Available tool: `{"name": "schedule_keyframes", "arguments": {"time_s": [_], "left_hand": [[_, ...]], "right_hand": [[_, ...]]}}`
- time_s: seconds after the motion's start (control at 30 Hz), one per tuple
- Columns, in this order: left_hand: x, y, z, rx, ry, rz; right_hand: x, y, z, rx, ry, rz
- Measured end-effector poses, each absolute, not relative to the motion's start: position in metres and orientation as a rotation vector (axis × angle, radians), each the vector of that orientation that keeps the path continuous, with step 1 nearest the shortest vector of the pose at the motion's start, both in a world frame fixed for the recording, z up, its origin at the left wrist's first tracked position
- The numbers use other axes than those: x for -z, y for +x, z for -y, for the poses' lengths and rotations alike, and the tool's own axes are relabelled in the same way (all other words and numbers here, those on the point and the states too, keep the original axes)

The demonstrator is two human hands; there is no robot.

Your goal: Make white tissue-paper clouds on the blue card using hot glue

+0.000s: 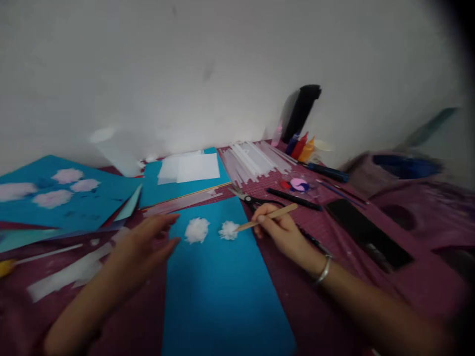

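Observation:
My right hand [279, 228] grips a flat wooden craft stick [282, 211] between thumb and fingers. The stick's tip reaches the right edge of a small white fluffy clump [227, 230] on a blue sheet [222, 291]. To its left, on the same sheet, lies a larger white fluffy clump [197, 230]. My left hand [148, 242], somewhat blurred, hovers at the sheet's left edge with thumb and fingers apart and nothing between them.
Scissors [249, 199] lie behind the sheet, near a black pen [293, 199]. White strips [254, 160] and white paper [198, 167] are further back. Paint bottles [299, 144] stand at the wall. A phone [365, 232] is at right, another blue sheet [111, 198] at left.

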State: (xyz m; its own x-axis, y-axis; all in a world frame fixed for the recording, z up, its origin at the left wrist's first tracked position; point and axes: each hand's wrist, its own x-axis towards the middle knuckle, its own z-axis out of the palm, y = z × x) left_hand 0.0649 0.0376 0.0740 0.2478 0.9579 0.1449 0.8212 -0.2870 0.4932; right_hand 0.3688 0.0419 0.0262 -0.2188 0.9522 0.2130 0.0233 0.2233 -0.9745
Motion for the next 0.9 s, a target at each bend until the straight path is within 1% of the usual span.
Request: {"name": "schedule_keyframes", "arguments": {"time_s": [0.1, 0.2, 0.27, 0.33, 0.47, 0.57, 0.63, 0.73, 0.8, 0.9], "left_hand": [[-0.109, -0.002, -0.017, -0.654, 2.023, -1.960], [-0.122, -0.059, 0.017, -0.697, 1.782, -2.180], [-0.113, -0.084, 0.038, -0.703, 1.660, -2.237], [-0.095, -0.094, 0.053, -0.626, 1.666, -2.230], [-0.057, -0.087, 0.060, -0.330, 2.022, -2.260], [-0.041, -0.079, 0.055, -0.079, 2.333, -2.315], [-0.036, -0.080, 0.051, -0.049, 2.405, -2.332], [-0.039, -0.084, 0.047, -0.158, 2.380, -2.348], [-0.048, -0.083, 0.048, -0.346, 2.255, -2.367], [-0.070, -0.071, 0.052, -0.656, 1.913, -2.314]], "right_hand": [[-0.011, 0.371, -0.050, -1.367, -1.022, 1.303], [0.005, 0.371, -0.059, -1.481, -1.043, 1.245], [0.011, 0.373, -0.062, -1.529, -1.052, 1.238], [0.011, 0.375, -0.062, -1.543, -1.070, 1.250], [0.006, 0.376, -0.058, -1.553, -1.092, 1.263], [0.006, 0.373, -0.057, -1.563, -1.104, 1.279], [0.008, 0.372, -0.058, -1.522, -1.105, 1.280], [0.014, 0.371, -0.060, -1.459, -1.100, 1.261], [0.017, 0.370, -0.063, -1.459, -1.084, 1.255], [0.017, 0.369, -0.064, -1.466, -1.070, 1.265]]}}
